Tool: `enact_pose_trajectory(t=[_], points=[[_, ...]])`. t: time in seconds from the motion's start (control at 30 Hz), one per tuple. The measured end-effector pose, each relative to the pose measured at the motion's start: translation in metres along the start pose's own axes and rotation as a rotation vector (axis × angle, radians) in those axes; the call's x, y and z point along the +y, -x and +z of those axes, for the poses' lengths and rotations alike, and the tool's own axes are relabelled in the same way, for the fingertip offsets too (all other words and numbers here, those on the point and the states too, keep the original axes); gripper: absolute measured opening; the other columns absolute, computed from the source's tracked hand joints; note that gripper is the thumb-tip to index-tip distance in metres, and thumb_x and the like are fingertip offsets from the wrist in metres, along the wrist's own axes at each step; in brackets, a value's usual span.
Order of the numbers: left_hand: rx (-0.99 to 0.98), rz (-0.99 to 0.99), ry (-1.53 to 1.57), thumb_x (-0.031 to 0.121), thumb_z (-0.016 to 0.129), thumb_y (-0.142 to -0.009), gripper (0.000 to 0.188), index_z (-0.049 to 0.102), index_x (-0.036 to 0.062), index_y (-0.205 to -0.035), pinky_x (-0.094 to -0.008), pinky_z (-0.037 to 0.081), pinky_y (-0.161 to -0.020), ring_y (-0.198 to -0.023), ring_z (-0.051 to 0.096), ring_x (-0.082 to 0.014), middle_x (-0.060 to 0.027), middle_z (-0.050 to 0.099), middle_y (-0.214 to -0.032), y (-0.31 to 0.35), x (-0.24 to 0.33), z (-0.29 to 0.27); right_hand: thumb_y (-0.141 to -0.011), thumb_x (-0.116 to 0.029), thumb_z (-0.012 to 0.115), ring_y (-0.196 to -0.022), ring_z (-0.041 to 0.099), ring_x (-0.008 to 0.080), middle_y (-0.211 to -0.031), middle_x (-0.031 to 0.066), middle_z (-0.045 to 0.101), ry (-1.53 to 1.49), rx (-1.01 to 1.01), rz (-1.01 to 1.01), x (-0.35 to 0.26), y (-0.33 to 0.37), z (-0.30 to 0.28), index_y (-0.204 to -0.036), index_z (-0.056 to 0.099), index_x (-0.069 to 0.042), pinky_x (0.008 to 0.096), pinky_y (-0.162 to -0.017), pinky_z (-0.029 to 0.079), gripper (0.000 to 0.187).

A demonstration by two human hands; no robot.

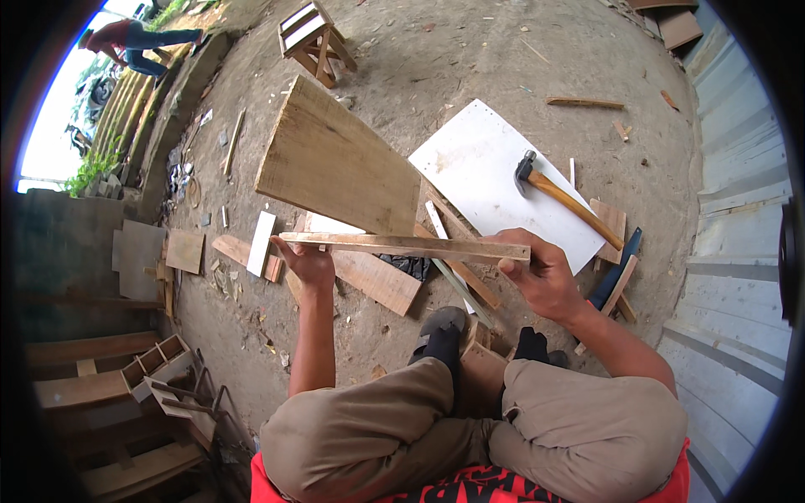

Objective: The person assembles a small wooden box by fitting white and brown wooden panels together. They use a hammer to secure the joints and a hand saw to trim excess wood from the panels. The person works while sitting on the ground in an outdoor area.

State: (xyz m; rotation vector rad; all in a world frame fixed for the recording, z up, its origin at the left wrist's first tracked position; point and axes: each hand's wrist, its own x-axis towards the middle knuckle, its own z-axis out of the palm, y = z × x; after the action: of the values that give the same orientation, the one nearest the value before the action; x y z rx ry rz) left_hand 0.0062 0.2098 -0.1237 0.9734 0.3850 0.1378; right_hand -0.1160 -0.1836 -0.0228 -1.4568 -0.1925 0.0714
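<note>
"Plank, seen edge-on from my remote seat, spans two bare hands: fingers of the right hand clamp its right end, thumb on the near side."

"And the left hand?"

"Closed on the plank's left end, most of its fingers tucked underneath or behind. How hard they press, I cannot tell."

"What stands just beyond the fingers?"

"A wide board, tilted, its nearest corner meeting or passing behind the plank between the two grips. Whether the pair is fastened, I cannot make out."

"How would you have it held?"

"I would match the height of both hands so the plank cannot roll. The wide board probably pulls the load away past the fingertips, so I'd favour a firm pinch at each end, fingers clear of the seam."

"Farther out?"

"Past the right fingers, a hammer lies across a white panel on the ground. Farthest, beyond the left fingers, stands a small wooden stool, well apart from the work."
</note>
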Motion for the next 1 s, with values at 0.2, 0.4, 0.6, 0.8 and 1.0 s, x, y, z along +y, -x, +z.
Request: enact_pose_trajectory(t=[0.2, 0.4, 0.6, 0.8, 1.0], points=[[-0.181, -0.195, -0.186, 0.068, 0.046, -0.093, 0.075, 0.046, 0.0101, -0.141, -0.0600, 0.054, -0.092, -0.124, 0.056, -0.0344, -0.0127, 0.056, -0.136, 0.004, 0.004, 0.012, -0.088, -0.027, 0.074, -0.113, 0.060, 0.0256, -0.117, 0.0074, 0.069, 0.282, -0.086, -0.311, 0.020, -0.001, -0.014, -0.118, 0.066, -0.008, 0.0383, -0.097, 0.044, 0.037], [-0.260, -0.328, 0.352, 0.022, 0.051, -0.091, 0.047, 0.049, -0.0061, -0.128, -0.0559, 0.050, -0.099, -0.122, 0.056, -0.0367, -0.0212, 0.056, -0.129, -0.021, 0.004, -0.012, -0.083, -0.027, 0.078, -0.122, 0.056, 0.0292, -0.123, 0.0061, 0.068, 0.515, -0.175, -0.422, 0.033, -0.004, -0.033, -0.119, 0.066, -0.012, 0.0410, -0.105, 0.036, 0.040], [-0.165, -0.240, 0.236, 0.012, 0.050, -0.087, 0.041, 0.050, -0.0119, -0.121, -0.0554, 0.051, -0.099, -0.115, 0.060, -0.0380, -0.0235, 0.060, -0.121, -0.042, 0.012, -0.036, -0.092, -0.033, 0.069, -0.125, 0.056, 0.0299, -0.128, 0.0112, 0.064, 0.705, 0.042, -0.221, 0.074, -0.006, -0.041, -0.121, 0.064, -0.008, 0.0411, -0.107, 0.038, 0.039], [-0.221, -0.077, 0.379, 0.001, 0.045, -0.075, 0.051, 0.049, -0.0165, -0.123, -0.0507, 0.041, -0.110, -0.121, 0.055, -0.0387, -0.0260, 0.057, -0.126, -0.011, 0.041, 0.008, -0.094, -0.024, 0.066, -0.117, 0.060, 0.0292, -0.124, 0.0151, 0.064, 0.607, 0.148, 0.013, 0.080, -0.001, -0.047, -0.121, 0.063, -0.002, 0.0391, -0.100, 0.047, 0.034], [-0.264, 0.064, 0.342, 0.002, 0.046, -0.078, 0.037, 0.057, -0.0143, -0.109, -0.0479, 0.048, -0.102, -0.109, 0.063, -0.0356, -0.0242, 0.063, -0.114, 0.010, 0.048, 0.031, -0.095, -0.017, 0.064, -0.112, 0.061, 0.0223, -0.122, 0.0149, 0.062, 0.467, 0.255, 0.090, 0.074, -0.006, -0.045, -0.126, 0.056, 0.001, 0.0348, -0.090, 0.051, 0.037]])
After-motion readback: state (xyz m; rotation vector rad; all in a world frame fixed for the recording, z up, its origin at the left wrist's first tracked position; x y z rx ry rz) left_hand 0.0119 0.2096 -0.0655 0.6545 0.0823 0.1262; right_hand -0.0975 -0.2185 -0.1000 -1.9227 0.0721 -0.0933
